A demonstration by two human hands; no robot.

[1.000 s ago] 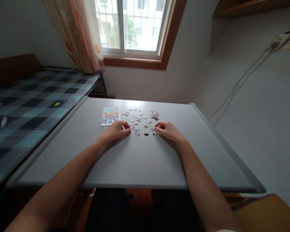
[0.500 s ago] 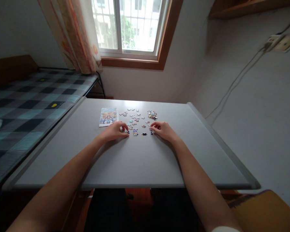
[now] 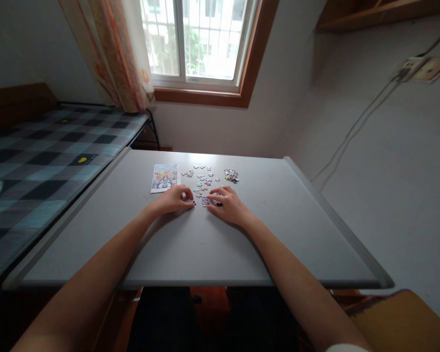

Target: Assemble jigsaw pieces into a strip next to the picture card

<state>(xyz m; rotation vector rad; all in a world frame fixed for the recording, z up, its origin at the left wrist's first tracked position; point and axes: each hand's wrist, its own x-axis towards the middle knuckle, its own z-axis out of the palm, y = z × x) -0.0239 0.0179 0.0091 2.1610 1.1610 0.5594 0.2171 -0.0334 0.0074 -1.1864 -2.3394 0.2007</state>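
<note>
My left hand [image 3: 176, 198] rests on the table with thumb and index finger closed around a small dark jigsaw piece [image 3: 194, 203]. Just right of that piece lies a small block of joined jigsaw pieces [image 3: 205, 201], purple and multicoloured. My right hand [image 3: 225, 205] has its thumb and index fingertips at the upper and lower right corners of this block, gripping its edge. A dark jigsaw piece [image 3: 219, 204] shows partly beneath the right hand's curved fingers. Behind the hands, loose jigsaw pieces [image 3: 204, 183] lie scattered.
A printed picture sheet [image 3: 165, 178] lies at the back left of the white table [image 3: 205, 249]. At the back right is a heap of jigsaw pieces [image 3: 231, 175]. A bed [image 3: 69, 142] stands along the left, and a window [image 3: 194, 44] is beyond the table.
My right hand has moved left, from the small dark piece at the right to the joined block, now covering the pieces between. My left hand has barely shifted and keeps its pinch.
</note>
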